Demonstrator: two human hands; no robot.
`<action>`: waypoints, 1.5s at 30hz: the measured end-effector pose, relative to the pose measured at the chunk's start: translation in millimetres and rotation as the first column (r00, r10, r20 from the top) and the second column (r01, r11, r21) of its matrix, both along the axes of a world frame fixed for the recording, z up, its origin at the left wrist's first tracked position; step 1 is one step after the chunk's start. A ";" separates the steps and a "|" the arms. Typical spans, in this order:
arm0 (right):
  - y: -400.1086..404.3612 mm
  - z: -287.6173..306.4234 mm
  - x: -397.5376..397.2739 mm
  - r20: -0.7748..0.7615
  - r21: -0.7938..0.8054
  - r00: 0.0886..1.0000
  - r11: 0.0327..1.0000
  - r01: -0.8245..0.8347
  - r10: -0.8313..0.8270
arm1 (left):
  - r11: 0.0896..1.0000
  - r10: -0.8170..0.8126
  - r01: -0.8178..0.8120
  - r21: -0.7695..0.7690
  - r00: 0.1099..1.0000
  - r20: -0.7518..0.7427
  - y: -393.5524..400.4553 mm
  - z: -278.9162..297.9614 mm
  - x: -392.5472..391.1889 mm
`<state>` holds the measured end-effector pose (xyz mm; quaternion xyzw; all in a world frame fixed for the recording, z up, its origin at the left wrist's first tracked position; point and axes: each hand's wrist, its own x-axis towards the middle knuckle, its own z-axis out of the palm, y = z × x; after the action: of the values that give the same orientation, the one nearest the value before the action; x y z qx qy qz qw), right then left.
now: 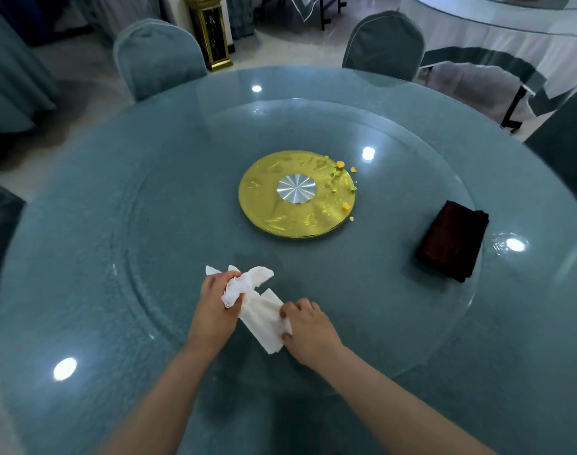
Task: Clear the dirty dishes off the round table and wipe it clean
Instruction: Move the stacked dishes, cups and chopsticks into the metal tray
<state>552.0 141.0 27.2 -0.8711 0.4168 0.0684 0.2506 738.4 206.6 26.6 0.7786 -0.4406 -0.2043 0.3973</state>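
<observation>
Left hand: clutching a crumpled tissue.
Right hand: pinching a flat tissue on the near table.
Risk: crumbs by the gold disc could scatter if swept carelessly.

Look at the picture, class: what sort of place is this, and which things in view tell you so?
Probably a restaurant or banquet hall. The round glass table has a turntable on a gold base, covered chairs ring it, and a second clothed table stands behind.
</observation>
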 end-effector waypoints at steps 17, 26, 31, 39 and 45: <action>14.7 11.7 140.1 0.002 0.251 0.953 0.923 0.291 -0.301 | 0.955 0.290 -0.293 0.052 0.956 0.051 134.2 3.6 39.2; 26.3 14.2 117.6 0.150 0.295 0.938 0.920 0.258 -0.311 | 0.968 0.250 -0.251 0.025 0.968 0.022 164.5 3.1 46.4; 42.7 20.8 55.8 0.304 0.403 0.843 0.862 0.308 -0.443 | 0.981 0.195 -0.195 0.014 0.981 0.009 158.7 3.0 31.2; 85.5 20.0 -58.3 0.325 0.424 0.722 0.776 0.466 -0.611 | 0.998 -0.064 0.063 -0.027 0.998 -0.026 124.8 4.3 -30.4; 121.2 18.5 -143.8 0.248 0.500 0.609 0.638 0.585 -0.753 | 0.945 -0.328 0.327 -0.026 0.944 -0.049 114.0 11.1 -99.6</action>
<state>408.2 262.2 45.6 -0.5732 0.6289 -0.1519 0.5029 638.8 320.6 37.7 0.6856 -0.5548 -0.2842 0.3760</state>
